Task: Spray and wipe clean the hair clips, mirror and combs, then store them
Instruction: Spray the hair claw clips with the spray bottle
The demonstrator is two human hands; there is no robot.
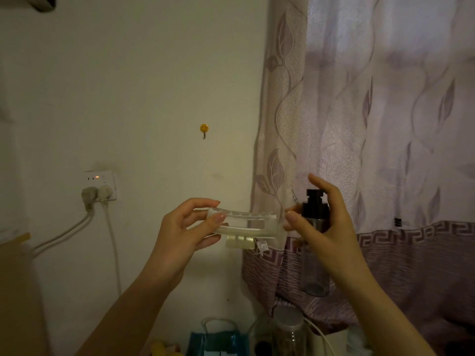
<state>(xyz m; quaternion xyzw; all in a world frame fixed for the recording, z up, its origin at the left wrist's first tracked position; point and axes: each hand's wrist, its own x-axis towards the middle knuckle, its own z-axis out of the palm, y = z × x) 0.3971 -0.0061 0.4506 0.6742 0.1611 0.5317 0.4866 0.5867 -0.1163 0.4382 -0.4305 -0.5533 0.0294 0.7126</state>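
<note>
A large clear plastic hair clip (253,225) is held up in front of the wall, lying sideways with its teeth pointing down. My left hand (187,227) pinches its left end between thumb and fingers. My right hand (326,227) grips a clear spray bottle (315,258) with a black pump head, just to the right of the clip; the index finger is raised above the pump and the nozzle faces the clip. The mirror and combs are out of view.
A wall socket (101,185) with two plugs and hanging cables is at the left. A yellow smiley hook (204,129) is on the wall. A patterned curtain (385,124) hangs at the right. Below stand a teal bag (218,341) and a clear jar (289,332).
</note>
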